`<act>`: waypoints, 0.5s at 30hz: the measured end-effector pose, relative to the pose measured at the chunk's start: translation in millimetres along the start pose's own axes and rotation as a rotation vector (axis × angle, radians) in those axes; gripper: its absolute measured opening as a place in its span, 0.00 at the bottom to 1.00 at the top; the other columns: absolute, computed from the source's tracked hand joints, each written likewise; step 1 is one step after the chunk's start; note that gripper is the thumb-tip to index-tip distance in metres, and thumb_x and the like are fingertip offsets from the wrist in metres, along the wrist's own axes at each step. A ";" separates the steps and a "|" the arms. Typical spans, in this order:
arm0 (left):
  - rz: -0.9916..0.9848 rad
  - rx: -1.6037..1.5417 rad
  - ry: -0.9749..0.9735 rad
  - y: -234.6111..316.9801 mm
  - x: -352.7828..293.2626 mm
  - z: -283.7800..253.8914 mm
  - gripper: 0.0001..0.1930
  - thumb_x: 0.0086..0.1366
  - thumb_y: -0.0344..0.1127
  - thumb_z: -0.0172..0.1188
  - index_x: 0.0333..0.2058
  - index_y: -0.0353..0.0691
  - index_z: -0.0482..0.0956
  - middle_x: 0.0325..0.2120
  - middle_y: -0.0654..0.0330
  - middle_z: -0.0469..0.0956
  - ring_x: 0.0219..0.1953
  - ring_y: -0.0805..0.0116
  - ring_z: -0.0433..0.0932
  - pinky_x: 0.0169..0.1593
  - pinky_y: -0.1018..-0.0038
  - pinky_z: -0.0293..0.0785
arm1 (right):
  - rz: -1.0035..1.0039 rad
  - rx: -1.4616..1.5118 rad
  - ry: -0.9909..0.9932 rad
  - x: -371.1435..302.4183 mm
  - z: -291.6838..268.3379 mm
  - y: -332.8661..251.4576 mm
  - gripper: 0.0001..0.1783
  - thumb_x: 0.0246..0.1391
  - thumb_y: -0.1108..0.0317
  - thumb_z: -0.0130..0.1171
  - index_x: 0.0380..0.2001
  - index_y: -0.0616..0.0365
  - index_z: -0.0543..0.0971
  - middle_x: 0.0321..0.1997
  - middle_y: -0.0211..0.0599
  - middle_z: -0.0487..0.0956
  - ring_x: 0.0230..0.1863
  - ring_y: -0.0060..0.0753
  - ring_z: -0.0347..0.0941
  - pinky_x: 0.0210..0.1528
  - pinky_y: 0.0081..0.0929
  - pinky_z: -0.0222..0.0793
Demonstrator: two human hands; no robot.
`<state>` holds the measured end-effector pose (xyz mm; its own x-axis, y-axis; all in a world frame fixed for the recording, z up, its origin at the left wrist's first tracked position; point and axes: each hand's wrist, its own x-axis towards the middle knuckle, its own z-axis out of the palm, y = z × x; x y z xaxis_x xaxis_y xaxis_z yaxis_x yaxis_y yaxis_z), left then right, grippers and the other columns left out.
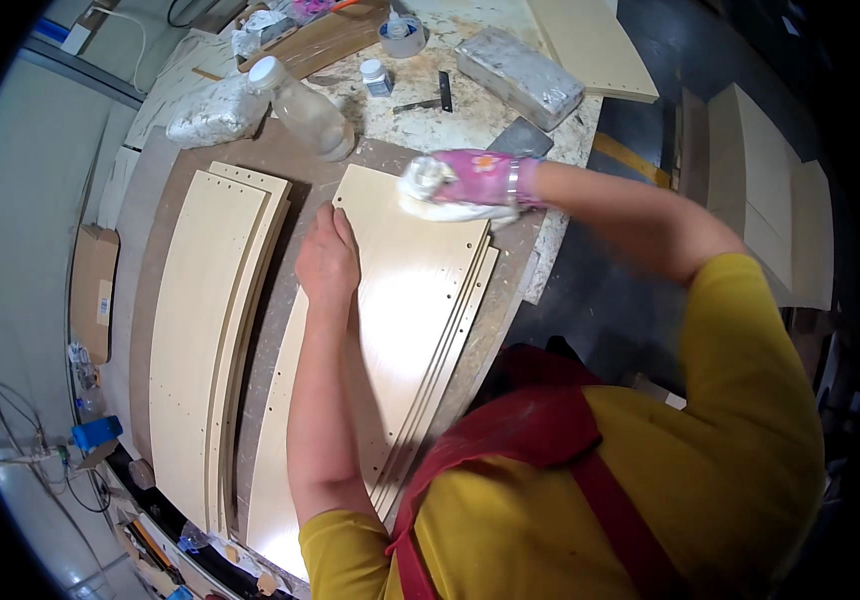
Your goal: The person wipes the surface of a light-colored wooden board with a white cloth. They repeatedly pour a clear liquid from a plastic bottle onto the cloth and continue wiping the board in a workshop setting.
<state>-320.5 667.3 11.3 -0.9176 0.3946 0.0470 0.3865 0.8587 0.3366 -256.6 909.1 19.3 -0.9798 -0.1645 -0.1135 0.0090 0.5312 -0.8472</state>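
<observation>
Clr bottle [303, 108] w/ liquid [328, 133], my L hand [330, 254] on top panel [405, 275], grip unclear, gloved R hand [478, 178] clutching wht cloth [422, 192]

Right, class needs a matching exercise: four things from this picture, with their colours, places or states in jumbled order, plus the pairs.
Things:
1. right hand
2. left hand
3. large bottle
4. apron

Descriptions:
A. dark red
B. bare, at the left edge of a pale board
C. gloved in pink, holding a white cloth
D. clear, white-capped

Pairs: 1-C, 2-B, 3-D, 4-A
</observation>
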 end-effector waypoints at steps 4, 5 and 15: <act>0.030 -0.074 0.044 -1.3 1.2 3.4 0.19 0.70 0.42 0.41 0.51 0.38 0.71 0.43 0.47 0.77 0.44 0.45 0.75 0.46 0.57 0.71 | 0.121 -0.184 -0.457 -50.4 -61.0 21.7 0.18 0.43 0.63 0.62 0.40 0.56 0.78 0.37 0.34 0.80 0.40 0.27 0.74 0.47 0.31 0.69; 0.090 -0.140 0.133 -6.9 -0.1 3.8 0.18 0.70 0.41 0.42 0.51 0.37 0.71 0.44 0.47 0.76 0.46 0.46 0.74 0.47 0.58 0.70 | 0.132 -0.221 -0.398 -53.3 -76.9 3.6 0.18 0.43 0.60 0.63 0.39 0.56 0.78 0.35 0.33 0.80 0.37 0.27 0.74 0.44 0.30 0.71; -0.067 0.025 0.207 -119.7 -218.4 -81.3 0.22 0.65 0.40 0.50 0.56 0.37 0.68 0.56 0.46 0.66 0.58 0.46 0.63 0.60 0.57 0.58 | -0.522 -0.297 0.444 37.4 -8.9 -56.0 0.21 0.48 0.66 0.58 0.47 0.56 0.73 0.46 0.46 0.76 0.42 0.49 0.75 0.46 0.38 0.70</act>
<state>-173.9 451.7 37.1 -0.9399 0.2627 0.2181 0.3235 0.8896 0.3226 -295.6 880.7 67.1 -0.8312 -0.1388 0.5384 -0.4717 0.6886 -0.5508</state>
